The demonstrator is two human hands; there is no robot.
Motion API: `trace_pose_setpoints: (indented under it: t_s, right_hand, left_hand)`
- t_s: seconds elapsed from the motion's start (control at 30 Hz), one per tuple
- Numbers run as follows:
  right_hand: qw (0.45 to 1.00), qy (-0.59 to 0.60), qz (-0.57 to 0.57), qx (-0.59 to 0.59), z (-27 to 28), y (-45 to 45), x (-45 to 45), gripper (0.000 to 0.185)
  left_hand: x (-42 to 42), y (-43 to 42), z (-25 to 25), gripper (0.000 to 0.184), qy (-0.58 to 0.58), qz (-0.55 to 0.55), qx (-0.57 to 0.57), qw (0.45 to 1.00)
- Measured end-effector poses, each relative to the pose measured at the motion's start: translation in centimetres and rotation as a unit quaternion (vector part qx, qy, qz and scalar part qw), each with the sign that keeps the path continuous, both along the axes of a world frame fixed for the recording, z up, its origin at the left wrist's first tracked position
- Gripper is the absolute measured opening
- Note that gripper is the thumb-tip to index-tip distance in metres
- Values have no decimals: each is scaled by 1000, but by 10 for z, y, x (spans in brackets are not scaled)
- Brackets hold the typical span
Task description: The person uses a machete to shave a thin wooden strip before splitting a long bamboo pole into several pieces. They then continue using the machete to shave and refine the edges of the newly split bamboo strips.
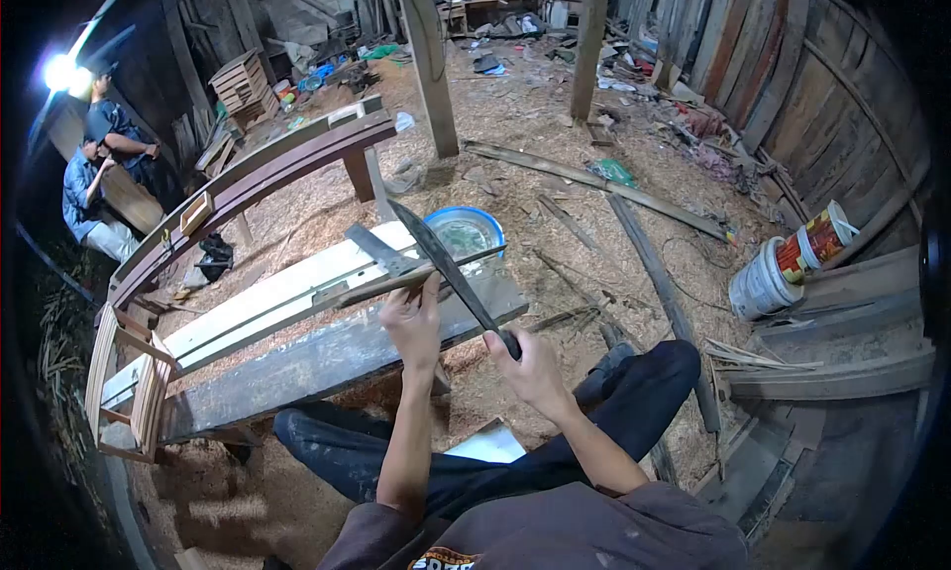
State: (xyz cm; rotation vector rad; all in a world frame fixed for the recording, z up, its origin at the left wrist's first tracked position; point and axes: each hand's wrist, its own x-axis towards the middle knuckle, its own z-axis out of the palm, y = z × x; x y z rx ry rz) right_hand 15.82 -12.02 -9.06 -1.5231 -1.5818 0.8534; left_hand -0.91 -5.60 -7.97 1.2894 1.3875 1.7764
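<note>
My right hand [530, 367] is wrapped round the dark handle of a long machete [441, 258], whose blade points up and to the left. My left hand [412, 322] grips a thin wooden strip [371, 291] from below, and the blade crosses over the strip just right of these fingers. A grey flat piece [374, 247] lies against the strip on its left side. Under my hands is a worn wooden bench plank [297, 370], with a white board [243, 308] beyond it. A blue-rimmed basin [495, 223] of water stands behind the blade.
Two people [94, 179] are at the far left near a bright lamp. A long reddish beam [287, 176] runs behind the white board. Wood shavings cover the floor, with loose planks [659, 273] to the right. White buckets [763, 285] stand at the right, near posts and a plank wall.
</note>
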Motion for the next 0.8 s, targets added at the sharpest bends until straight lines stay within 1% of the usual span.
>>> trace_pose_setpoints:
  t_s: [0.07, 0.17, 0.23, 0.27, 0.37, 0.4, 0.43, 0.5, 0.57, 0.6, 0.63, 0.67, 0.7, 0.77, 0.8]
  right_hand:
    - [1000, -8, 9, 4, -7, 1, -10, 66]
    - [1000, 24, 4, 0, -26, 3, -20, 64]
    - [999, 15, 22, 22, -31, 2, -20, 64]
    - [999, 13, 23, 20, -33, 1, -20, 64]
    - [1000, -10, 24, 5, -37, -1, -17, 65]
    - [999, -29, 17, -13, -48, 5, -11, 65]
    - [998, -47, 11, -29, -56, 10, -6, 65]
    - [999, -28, 14, -43, -66, 12, 2, 65]
    - [998, -36, 9, -50, -76, 11, 9, 65]
    - [999, -40, 4, -23, -79, 12, 7, 65]
    - [999, -40, 4, -26, -80, 10, 10, 65]
    - [998, -45, 12, -37, -80, 10, 14, 65]
    - [998, -49, 18, -46, -77, 11, 16, 65]
    - [996, -62, 26, -51, -74, 13, 20, 66]
    - [995, -76, 36, -58, -73, 14, 22, 66]
  left_hand:
    - [-8, -4, -8, 20, 14, 15, 4, 1000]
    - [-16, -10, -24, 20, 35, 41, 26, 998]
    - [-20, -16, -32, 20, 90, 60, 12, 994]
    - [-19, -18, -38, 19, 42, 53, 4, 998]
    - [-27, -19, -61, 18, 50, 44, -23, 998]
    - [-35, -18, -66, 19, 122, 18, 11, 992]
    - [-40, -21, -64, 19, 121, 19, 10, 992]
    - [-50, -27, -56, 21, 172, -67, -38, 982]
    - [-54, -27, -54, 22, 169, -86, -63, 980]
    - [-54, -25, -55, 23, 209, -96, -26, 973]
    - [-55, -25, -57, 23, 248, -108, 9, 963]
    - [-58, -25, -58, 32, 268, -152, 21, 951]
    - [-61, -24, -60, 32, 269, -153, 21, 951]
    - [-67, -24, -61, 41, 376, -221, 1, 900]
    - [-67, -24, -60, 48, 380, -243, -43, 891]
